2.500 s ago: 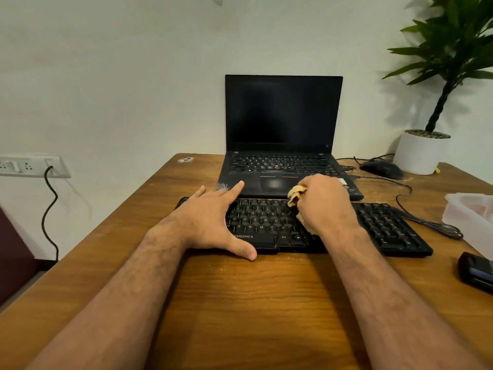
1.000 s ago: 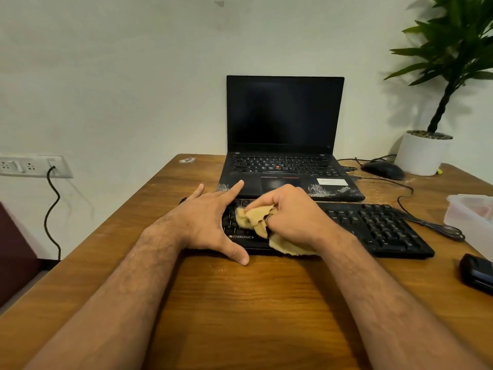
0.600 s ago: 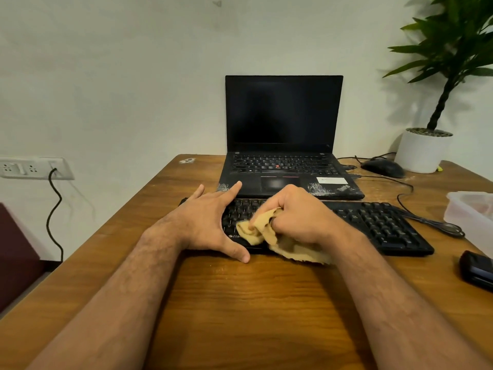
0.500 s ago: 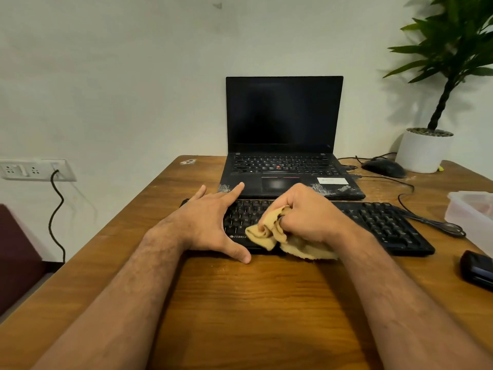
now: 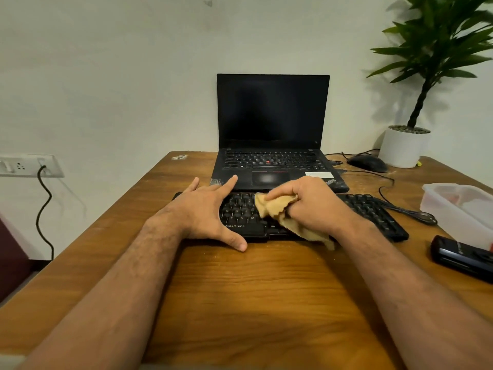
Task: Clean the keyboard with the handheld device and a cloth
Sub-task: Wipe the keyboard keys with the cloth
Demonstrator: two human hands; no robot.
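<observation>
While beside keyboard (image 5: 373, 212), reddish-filled plastic tub (image 5: 453, 209).

Keyboard (image 5: 373, 212): black, with pale key legends and white lettering on the front edge. Cloth (image 5: 277, 209): tan-yellow, plain. Surface (image 5: 253, 303): mid-brown wood with darker grain lines. Laptop (image 5: 272, 145): black, dark screen, one red dot among the keys, red stripe above the touchpad, white label on the palm rest. Mouse (image 5: 368, 162): black. Pot (image 5: 402, 148): white; plant (image 5: 440, 44): dark green leaves. Box (image 5: 464, 209): translucent white, reddish contents. Handheld device (image 5: 461, 259): black. Wall (image 5: 106, 76): off-white. Socket plate (image 5: 26, 165): white, black cord (image 5: 42, 209).
</observation>
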